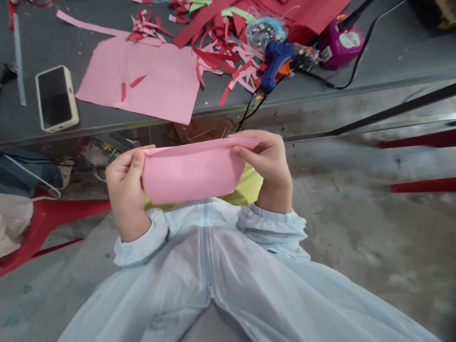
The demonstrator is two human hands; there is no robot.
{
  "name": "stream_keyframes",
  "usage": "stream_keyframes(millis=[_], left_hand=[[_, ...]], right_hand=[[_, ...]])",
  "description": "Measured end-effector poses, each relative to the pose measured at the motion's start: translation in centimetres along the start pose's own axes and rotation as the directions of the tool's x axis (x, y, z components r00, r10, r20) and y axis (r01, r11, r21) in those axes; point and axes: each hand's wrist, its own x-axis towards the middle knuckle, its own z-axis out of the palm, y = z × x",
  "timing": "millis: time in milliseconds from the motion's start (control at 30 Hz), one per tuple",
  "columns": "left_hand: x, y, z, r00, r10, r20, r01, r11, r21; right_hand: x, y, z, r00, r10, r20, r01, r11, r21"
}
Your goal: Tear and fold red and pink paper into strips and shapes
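At 9 o'clock, low on the left, a red stool (50, 221) stands on the concrete floor (356, 247). At 10 o'clock a phone (55, 97) in a pale case lies near the edge of the grey table (28, 52), its screen dark. The left hand (125, 183) pinches the left end of a piece of pink paper (192, 175), thumb on top. This paper is at the middle of the dial, lifted in front of the light blue jacket (213, 247), above something yellow (249, 187). Toward 11 o'clock a larger pink sheet (153, 71) lies flat, two red slivers on it. At 12 o'clock red and pink scraps (228, 57) pile up. The right hand (272, 159) grips the paper's right end between thumb and fingers. At 1 o'clock lies a blue glue gun (278, 59); toward 2 o'clock, a purple box (337, 50) bears a small white label and a pale oval, their print too small to read.
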Motion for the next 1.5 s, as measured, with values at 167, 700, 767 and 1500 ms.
stream_keyframes(millis=[167, 700, 767, 1500], left_hand=[[-0.1, 0.4, 0.3, 1.000, -0.023, 0.011, 0.023, 0.999, -0.023], [-0.4, -0.1, 0.1, 0.905, 0.383, 0.186, -0.425, 0.836, 0.348], [-0.7, 0.2, 0.5, 0.897, 0.385, 0.219, -0.440, 0.829, 0.345], [-1.5, 0.1, 2.9, 0.807, 0.431, 0.404, -0.533, 0.827, 0.181]], right_hand=[[-0.2, 0.0, 0.0, 1.000, 0.006, -0.027, -0.004, 0.998, 0.057], [-0.3, -3.0, -2.6, 0.943, 0.054, 0.329, 0.052, 0.951, -0.304], [-0.3, -3.6, -1.7, 0.957, 0.031, 0.288, 0.062, 0.949, -0.308], [0.1, -3.6, 3.4, 0.925, -0.048, 0.377, 0.093, 0.990, -0.103]])
